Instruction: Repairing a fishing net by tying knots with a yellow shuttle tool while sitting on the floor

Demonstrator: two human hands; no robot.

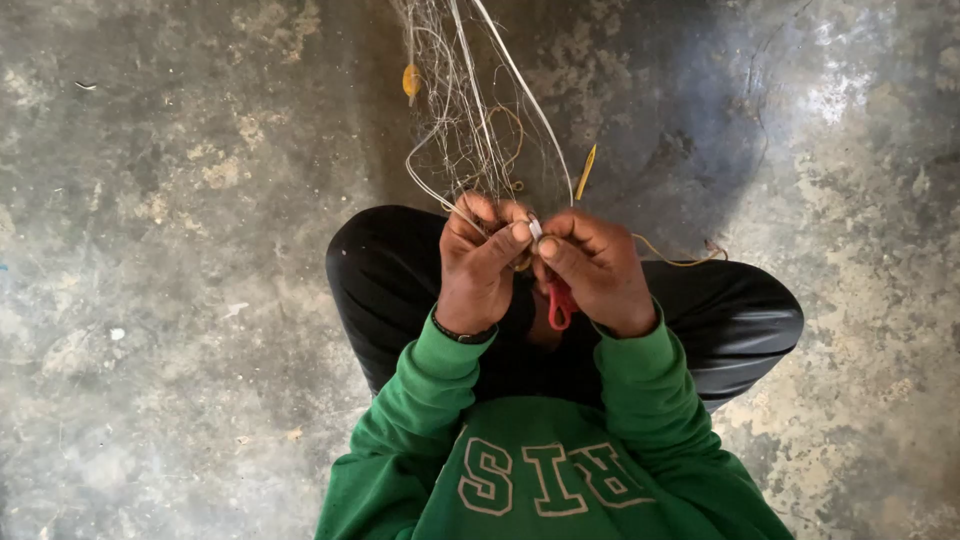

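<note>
Green sleeves, both hands pinching net strands above crossed legs.
Left hand [480, 262] gripping fishing net [470, 130]; right hand [592, 268] pinching cord, red-handled tool [558, 303] tucked under; tangled mesh ahead on floor [180, 250] apparently unworked.

Thin pale fishing net [470, 130] is stretched toward twelve o'clock from both hands, above crossed knees on worn concrete floor [160, 300].

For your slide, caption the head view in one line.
Left hand and right hand pinch net strands above concrete floor.
</note>
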